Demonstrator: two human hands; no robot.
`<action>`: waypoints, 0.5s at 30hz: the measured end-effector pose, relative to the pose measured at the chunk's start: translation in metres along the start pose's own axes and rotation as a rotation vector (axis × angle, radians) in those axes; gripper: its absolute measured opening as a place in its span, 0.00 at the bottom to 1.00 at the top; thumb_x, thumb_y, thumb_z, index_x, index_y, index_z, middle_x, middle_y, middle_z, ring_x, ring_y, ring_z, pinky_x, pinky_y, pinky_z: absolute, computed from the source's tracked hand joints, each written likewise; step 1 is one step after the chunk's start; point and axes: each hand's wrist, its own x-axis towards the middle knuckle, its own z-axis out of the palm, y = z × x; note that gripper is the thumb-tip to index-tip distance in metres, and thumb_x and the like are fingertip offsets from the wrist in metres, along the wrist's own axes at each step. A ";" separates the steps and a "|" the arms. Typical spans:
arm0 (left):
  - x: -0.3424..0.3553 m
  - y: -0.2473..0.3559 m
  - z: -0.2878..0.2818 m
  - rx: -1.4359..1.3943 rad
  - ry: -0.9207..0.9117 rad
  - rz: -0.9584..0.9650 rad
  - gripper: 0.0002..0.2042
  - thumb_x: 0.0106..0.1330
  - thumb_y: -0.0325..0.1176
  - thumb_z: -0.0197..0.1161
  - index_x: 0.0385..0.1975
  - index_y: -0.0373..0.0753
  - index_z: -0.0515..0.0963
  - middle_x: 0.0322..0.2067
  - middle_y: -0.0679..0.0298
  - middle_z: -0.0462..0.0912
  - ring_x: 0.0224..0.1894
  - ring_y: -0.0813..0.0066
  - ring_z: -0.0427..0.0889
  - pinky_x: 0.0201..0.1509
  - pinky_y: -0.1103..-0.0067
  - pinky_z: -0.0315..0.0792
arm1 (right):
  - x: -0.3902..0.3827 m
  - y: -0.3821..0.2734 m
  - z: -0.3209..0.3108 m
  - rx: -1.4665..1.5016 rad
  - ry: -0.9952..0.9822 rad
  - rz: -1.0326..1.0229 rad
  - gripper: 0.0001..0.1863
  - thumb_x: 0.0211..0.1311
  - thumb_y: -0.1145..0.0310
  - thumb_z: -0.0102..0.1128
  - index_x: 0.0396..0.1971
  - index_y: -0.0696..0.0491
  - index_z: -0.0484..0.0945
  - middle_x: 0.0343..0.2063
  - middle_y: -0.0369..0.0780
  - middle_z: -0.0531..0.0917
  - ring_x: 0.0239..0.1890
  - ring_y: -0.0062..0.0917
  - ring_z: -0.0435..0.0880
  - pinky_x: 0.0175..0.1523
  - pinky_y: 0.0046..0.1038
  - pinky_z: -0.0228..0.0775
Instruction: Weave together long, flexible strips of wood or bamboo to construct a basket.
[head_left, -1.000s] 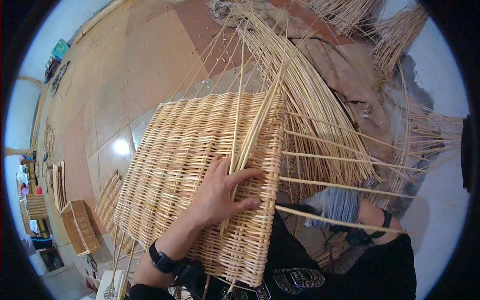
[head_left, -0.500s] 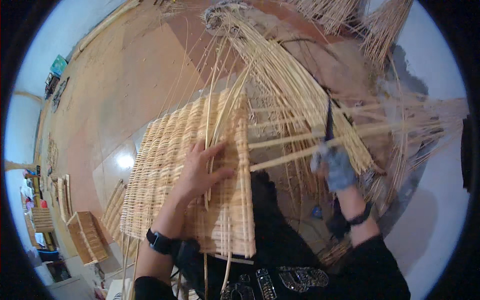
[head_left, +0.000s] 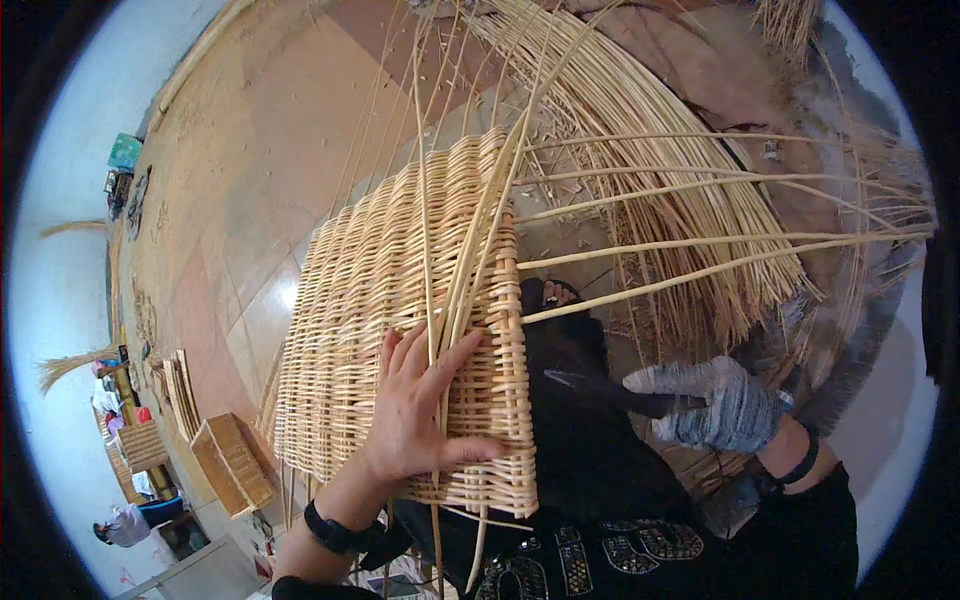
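Note:
A pale woven wicker panel (head_left: pixel 345 330) lies across my lap, with long loose willow rods (head_left: pixel 475 240) crossing its face near the right edge. My left hand (head_left: pixel 420 405) is bare and rests flat on the panel, fingers and thumb spread, over the lower part of these rods. In a grey knitted glove, my right hand (head_left: pixel 718 402) is closed round a dark pointed knife (head_left: pixel 620 393), off the panel's lower right. The knife's tip points left toward the panel; its blade is hard to make out against my dark clothes.
Long stakes (head_left: pixel 700 242) stick out from the panel's right edge toward the wall. Beyond them a thick bundle of rods (head_left: pixel 650 130) lies on the tiled floor. At the left are a wicker box (head_left: pixel 232 465) and a distant person (head_left: pixel 125 525).
My right hand with the knife has come down from among the protruding stakes, and the blade has turned from pointing up to pointing left. My left hand stays on the panel.

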 end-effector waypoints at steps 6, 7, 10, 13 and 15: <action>0.009 -0.005 -0.004 -0.019 -0.044 -0.024 0.48 0.30 0.66 0.64 0.54 0.41 0.65 0.45 0.49 0.64 0.48 0.51 0.61 0.54 0.59 0.51 | 0.015 0.008 -0.001 0.115 -0.088 0.043 0.23 0.48 0.65 0.62 0.47 0.48 0.73 0.42 0.39 0.79 0.33 0.22 0.80 0.41 0.20 0.70; 0.010 -0.005 -0.005 -0.023 -0.053 -0.023 0.48 0.30 0.66 0.64 0.54 0.41 0.65 0.45 0.49 0.64 0.48 0.51 0.61 0.54 0.59 0.51 | 0.016 0.009 0.000 0.140 -0.064 0.046 0.23 0.48 0.65 0.62 0.47 0.48 0.73 0.42 0.39 0.79 0.33 0.22 0.80 0.41 0.20 0.70; 0.011 -0.003 -0.005 0.016 -0.074 -0.025 0.50 0.28 0.66 0.65 0.54 0.40 0.64 0.46 0.49 0.63 0.49 0.51 0.60 0.56 0.60 0.49 | 0.021 0.008 0.000 0.116 -0.066 -0.031 0.23 0.47 0.63 0.63 0.47 0.47 0.73 0.42 0.38 0.79 0.33 0.23 0.81 0.40 0.20 0.70; 0.012 -0.002 -0.003 0.053 -0.060 -0.032 0.50 0.28 0.66 0.65 0.55 0.41 0.63 0.47 0.49 0.63 0.50 0.51 0.59 0.57 0.60 0.48 | 0.025 0.000 -0.009 0.148 -0.098 0.004 0.23 0.47 0.64 0.63 0.47 0.46 0.73 0.41 0.39 0.79 0.34 0.23 0.81 0.41 0.22 0.71; 0.013 -0.002 -0.001 0.022 -0.058 -0.077 0.50 0.29 0.65 0.65 0.56 0.42 0.62 0.50 0.49 0.63 0.52 0.50 0.58 0.59 0.60 0.47 | 0.028 -0.008 -0.020 0.065 -0.263 0.334 0.22 0.47 0.66 0.62 0.47 0.48 0.74 0.41 0.39 0.79 0.35 0.24 0.81 0.44 0.24 0.70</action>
